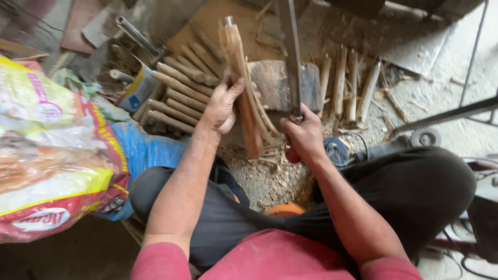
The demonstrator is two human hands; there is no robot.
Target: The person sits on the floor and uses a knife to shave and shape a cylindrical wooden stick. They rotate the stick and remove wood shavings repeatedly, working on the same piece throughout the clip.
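Both forearms reach forward over the knees: left hand (220, 109) wraps a tilted wooden handle (239, 78), right hand (303, 136) fists a long blade (290, 52) by the chopping block (277, 85).

shirt: red, short sleeves | trousers: dark grey | forearms: bare | hands: ungloved

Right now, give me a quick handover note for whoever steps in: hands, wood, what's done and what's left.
Left hand grips a partly shaved wooden handle, standing tilted on the chopping block.
Right hand holds a long blade, pointing up beside the handle.
Done: shavings litter the ground; stacked sticks lie left of the block.
Left: more sticks lean right of the block; their state is unclear.
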